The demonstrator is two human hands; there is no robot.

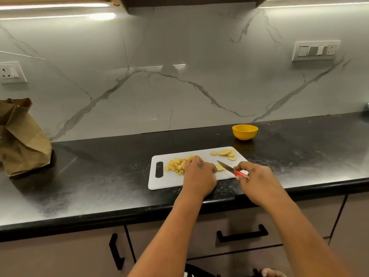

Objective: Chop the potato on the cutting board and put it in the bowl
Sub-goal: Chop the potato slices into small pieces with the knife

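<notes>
A white cutting board [169, 181] lies on the black counter. On its left part sits a pile of diced potato [175, 164]. Several round potato slices [226, 153] lie at its far right corner. My left hand [199, 174] rests on the board beside the dice, its fingertips pressing a potato slice [219, 167]. My right hand [255, 178] grips the red handle of a small knife [227, 167], whose blade points left toward that slice. A yellow bowl [245, 132] stands on the counter behind the board's right end; it looks empty.
A crumpled brown paper bag [22, 136] stands at the far left of the counter [99, 166]. The marble backsplash carries switch panels at left [12, 72] and right [315, 50]. Cabinet drawers with black handles [242, 233] sit below the counter edge.
</notes>
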